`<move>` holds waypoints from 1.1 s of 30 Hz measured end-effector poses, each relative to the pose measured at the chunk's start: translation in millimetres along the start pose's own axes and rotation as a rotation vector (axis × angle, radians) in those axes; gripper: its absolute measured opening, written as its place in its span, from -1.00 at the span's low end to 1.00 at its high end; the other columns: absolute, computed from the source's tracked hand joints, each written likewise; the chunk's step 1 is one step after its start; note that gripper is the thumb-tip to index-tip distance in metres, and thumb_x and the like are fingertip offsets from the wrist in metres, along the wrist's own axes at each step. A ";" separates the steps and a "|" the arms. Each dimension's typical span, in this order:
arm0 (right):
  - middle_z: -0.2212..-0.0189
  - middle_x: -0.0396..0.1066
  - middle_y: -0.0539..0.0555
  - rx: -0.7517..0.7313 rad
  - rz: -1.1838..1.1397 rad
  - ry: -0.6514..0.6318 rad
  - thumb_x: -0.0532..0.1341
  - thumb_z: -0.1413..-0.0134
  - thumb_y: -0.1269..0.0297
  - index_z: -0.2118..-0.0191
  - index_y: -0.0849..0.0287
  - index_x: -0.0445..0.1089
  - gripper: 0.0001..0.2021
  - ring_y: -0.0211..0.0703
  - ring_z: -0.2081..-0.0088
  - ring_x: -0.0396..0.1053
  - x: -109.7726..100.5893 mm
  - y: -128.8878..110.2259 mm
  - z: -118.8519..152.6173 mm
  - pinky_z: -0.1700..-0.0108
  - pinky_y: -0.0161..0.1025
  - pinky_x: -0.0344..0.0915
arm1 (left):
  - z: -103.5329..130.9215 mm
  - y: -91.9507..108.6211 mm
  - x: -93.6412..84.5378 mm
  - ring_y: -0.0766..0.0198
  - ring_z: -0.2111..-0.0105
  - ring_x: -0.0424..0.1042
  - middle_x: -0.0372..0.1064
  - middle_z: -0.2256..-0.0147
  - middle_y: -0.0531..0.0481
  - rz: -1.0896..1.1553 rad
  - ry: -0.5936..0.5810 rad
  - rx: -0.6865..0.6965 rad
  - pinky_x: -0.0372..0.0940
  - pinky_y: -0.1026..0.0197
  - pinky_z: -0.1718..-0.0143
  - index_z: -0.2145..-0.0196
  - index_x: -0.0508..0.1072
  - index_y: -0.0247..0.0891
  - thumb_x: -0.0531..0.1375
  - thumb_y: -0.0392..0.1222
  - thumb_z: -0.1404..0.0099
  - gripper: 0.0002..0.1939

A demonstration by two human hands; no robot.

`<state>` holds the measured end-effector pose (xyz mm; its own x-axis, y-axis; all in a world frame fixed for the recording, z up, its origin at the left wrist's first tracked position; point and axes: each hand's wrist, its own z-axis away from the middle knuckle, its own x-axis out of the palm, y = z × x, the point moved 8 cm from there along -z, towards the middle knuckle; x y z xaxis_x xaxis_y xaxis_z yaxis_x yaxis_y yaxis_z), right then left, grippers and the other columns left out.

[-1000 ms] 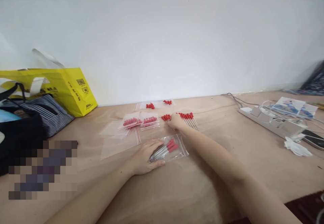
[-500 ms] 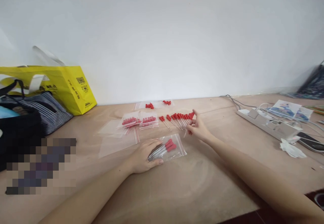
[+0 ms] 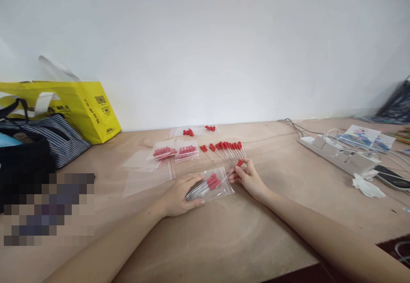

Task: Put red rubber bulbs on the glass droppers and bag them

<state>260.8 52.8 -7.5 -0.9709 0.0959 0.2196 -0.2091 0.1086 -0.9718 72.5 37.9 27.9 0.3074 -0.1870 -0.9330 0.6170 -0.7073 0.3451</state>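
Note:
My left hand (image 3: 183,194) holds a clear zip bag (image 3: 228,188) down on the table, fingers over its far side and thumb along the near side. Inside lie several droppers (image 3: 212,181) with red bulbs and clear stems pointing left. Just beyond the bag's right end, my right hand (image 3: 249,178) pinches one dropper (image 3: 240,163) by its red bulb. Its stem slants down-left to the bag's mouth; whether the tip is inside, I cannot tell. A row of loose droppers (image 3: 229,146) lies behind, bulbs toward the wall.
Filled zip bags (image 3: 187,150) are stacked left of the row, beside flat plastic bags (image 3: 144,182). Farther back, loose red bulbs (image 3: 188,132) lie on plastic. A yellow bag (image 3: 96,116) and striped bag (image 3: 68,140) stand left. A power strip (image 3: 336,157) with cables and a phone (image 3: 395,178) occupy the right.
My right hand has drawn one dropper from the row's right end toward me and left, to the zip bag's mouth. My left hand stays on the bag.

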 end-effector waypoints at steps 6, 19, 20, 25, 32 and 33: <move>0.51 0.27 -0.10 0.018 0.127 -0.126 0.23 0.23 0.02 0.27 0.12 0.04 -0.54 -0.34 0.55 0.33 -2.5 -0.3 -2.1 0.48 -0.30 0.29 | -0.7 1.0 -1.0 0.08 -0.08 0.09 0.09 -0.10 -0.12 0.009 0.003 0.000 0.05 0.01 -0.06 -0.08 0.13 -0.20 0.09 0.10 -0.14 -0.40; 0.49 0.41 0.02 0.057 0.403 -0.582 0.30 0.29 0.11 0.39 0.27 0.41 -0.67 -0.32 0.48 0.31 20.8 6.5 4.8 0.39 -0.35 0.24 | -1.3 -1.6 0.7 0.08 -0.09 0.08 0.10 -0.09 -0.12 0.000 -0.003 -0.011 0.04 0.02 -0.06 -0.08 0.12 -0.22 0.09 0.10 -0.13 -0.39; 0.47 0.42 0.03 0.062 0.380 -0.600 0.31 0.31 0.11 0.41 0.27 0.41 -0.67 -0.30 0.45 0.33 24.4 6.7 5.4 0.35 -0.33 0.26 | -1.5 -1.4 0.8 0.08 -0.09 0.08 0.10 -0.09 -0.12 -0.001 -0.007 -0.011 0.04 0.02 -0.06 -0.08 0.12 -0.22 0.10 0.09 -0.13 -0.38; 0.57 0.38 -0.02 0.080 0.340 -0.574 0.34 0.39 0.16 0.52 0.26 0.35 -0.72 -0.34 0.53 0.29 36.0 11.0 0.5 0.43 -0.37 0.23 | -1.8 0.4 0.1 0.08 -0.09 0.08 0.08 -0.10 -0.13 0.007 -0.021 -0.011 0.04 0.02 -0.06 -0.09 0.11 -0.23 0.10 0.08 -0.13 -0.38; 0.64 0.28 -0.09 -0.154 0.638 -0.379 0.25 0.19 0.27 0.47 0.24 0.39 -0.86 -0.41 0.62 0.14 34.7 -5.9 -4.8 0.57 -0.44 0.07 | -2.0 0.7 -2.4 0.07 -0.07 0.11 0.12 -0.09 -0.09 0.022 0.009 -0.002 0.07 0.02 -0.05 -0.09 0.10 -0.17 0.11 0.08 -0.12 -0.37; 0.66 0.25 -0.10 -0.152 0.671 -0.408 0.24 0.19 0.27 0.45 0.25 0.40 -0.85 -0.42 0.63 0.10 36.2 -5.8 -3.3 0.58 -0.45 0.04 | -1.9 0.2 -2.4 0.06 -0.07 0.10 0.11 -0.09 -0.09 0.021 0.013 -0.004 0.07 0.01 -0.05 -0.09 0.10 -0.16 0.11 0.09 -0.11 -0.37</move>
<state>227.2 58.9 6.4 -0.8561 -0.1780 -0.4851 0.4247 0.2925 -0.8568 73.3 39.5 30.4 0.3298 -0.1931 -0.9241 0.6134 -0.7003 0.3652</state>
